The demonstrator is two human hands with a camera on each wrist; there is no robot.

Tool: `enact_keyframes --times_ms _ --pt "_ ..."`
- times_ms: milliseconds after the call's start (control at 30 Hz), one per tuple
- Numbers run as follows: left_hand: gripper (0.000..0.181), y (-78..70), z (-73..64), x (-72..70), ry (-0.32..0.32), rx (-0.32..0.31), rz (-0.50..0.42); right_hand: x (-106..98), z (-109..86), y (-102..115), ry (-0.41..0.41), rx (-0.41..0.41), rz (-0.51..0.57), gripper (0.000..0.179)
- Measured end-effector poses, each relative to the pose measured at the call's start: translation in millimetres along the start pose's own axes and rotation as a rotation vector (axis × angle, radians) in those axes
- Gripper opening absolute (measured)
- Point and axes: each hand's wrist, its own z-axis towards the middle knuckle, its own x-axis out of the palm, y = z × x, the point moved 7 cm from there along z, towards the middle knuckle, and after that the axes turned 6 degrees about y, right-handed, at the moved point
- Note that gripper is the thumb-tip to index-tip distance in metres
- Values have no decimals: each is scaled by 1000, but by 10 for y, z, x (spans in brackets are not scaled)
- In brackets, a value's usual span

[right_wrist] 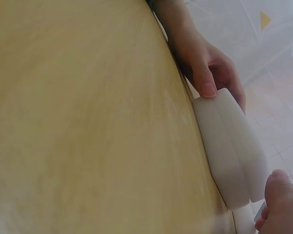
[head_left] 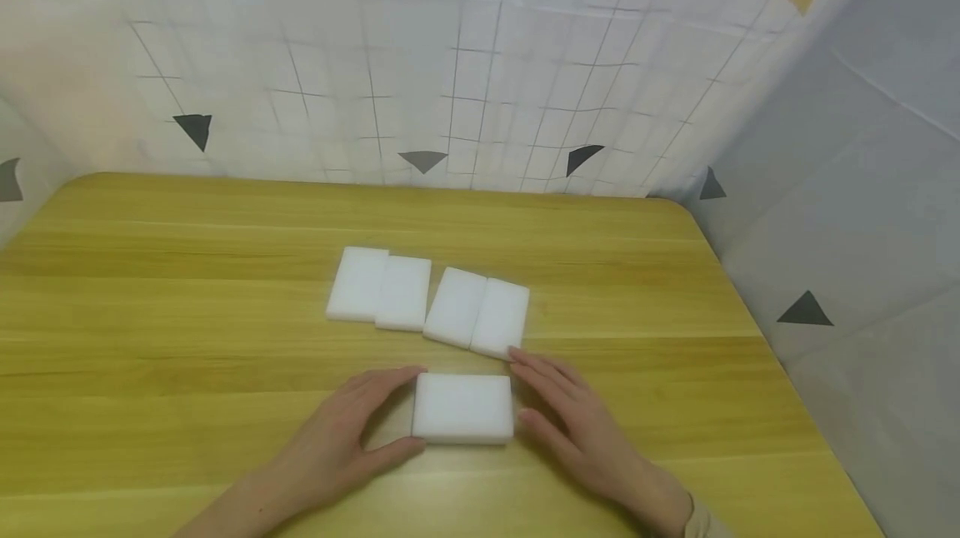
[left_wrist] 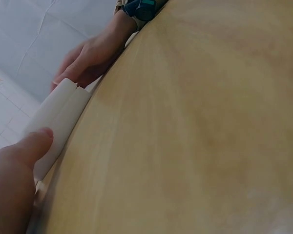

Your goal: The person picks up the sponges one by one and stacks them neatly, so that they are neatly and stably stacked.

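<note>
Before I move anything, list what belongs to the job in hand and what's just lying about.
In the job:
left hand, holding the stack of two white blocks
right hand, beside it
likely the four white blocks beyond

Just surroundings:
table
patterned cloth

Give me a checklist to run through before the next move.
1. Left-hand grip touching the two-block stack: ok, thumb at its left end.
2. Right-hand grip touching the stack: not ok, thumb just off it.
3. Stack's blocks face to face: ok.
4. Four flat blocks apart from the stack: ok, a gap shows.
5. Right fingertips clear of the flat blocks: cannot tell, they overlap in view.
</note>
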Motion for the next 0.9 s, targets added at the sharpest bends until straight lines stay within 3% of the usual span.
enact_keyframes --times_ms 333,900 --pt "71 -37 -2 2 -38 16 10 -27 -23 -64 -32 38 -55 47" --pt "69 -86 -19 26 -53 36 -4 -115 -68 -96 -153 5 -102 41"
